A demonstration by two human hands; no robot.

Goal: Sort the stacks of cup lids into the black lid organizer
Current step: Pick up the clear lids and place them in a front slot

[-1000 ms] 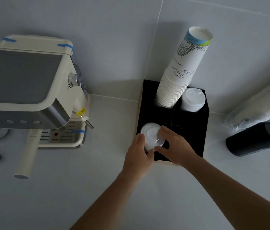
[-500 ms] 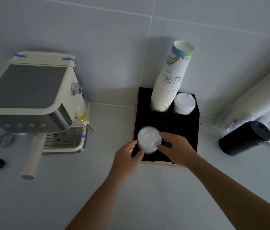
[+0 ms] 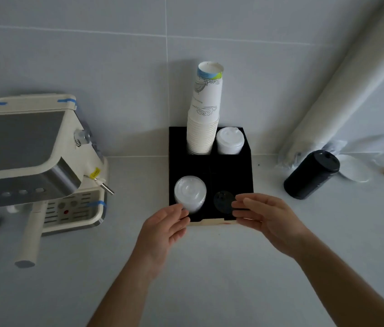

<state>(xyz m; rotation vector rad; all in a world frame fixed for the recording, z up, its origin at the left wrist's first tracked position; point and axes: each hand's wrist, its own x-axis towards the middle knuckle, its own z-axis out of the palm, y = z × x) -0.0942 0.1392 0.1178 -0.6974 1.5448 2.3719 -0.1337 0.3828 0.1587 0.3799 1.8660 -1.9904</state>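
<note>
- Head view, looking down on a pale table (image 3: 210, 267) set against a tiled wall; two bare forearms reach in from the bottom edge
- black lid organizer (image 3: 231, 171) stands at the centre against the wall, with four compartments, two at the back and two at the front
- back left compartment holds a tall stack of paper cups (image 3: 206, 114), printed with line drawings; back right holds a stack of white domed lids (image 3: 230, 140)
- front left compartment holds a stack of clear lids (image 3: 190, 192), rising above the organizer's top; front right holds black lids (image 3: 224, 200), sitting low and hard to make out against the dark interior
- left hand (image 3: 162, 232) is at the organizer's front left corner, fingers loosely spread and empty, fingertips just beside the clear stack; whether they touch it cannot be told
- right hand (image 3: 266, 218) is at the front right corner, fingers extended and apart, gripping nothing, fingertips near the black lids
- cream and silver espresso machine (image 3: 33, 161) stands to the left, with blue tape on its edges
- black cylinder (image 3: 311, 174), seemingly a stack of black lids, lies on its side to the right; behind it a long sleeve wrapped in clear plastic (image 3: 342, 90) leans against the wall
</note>
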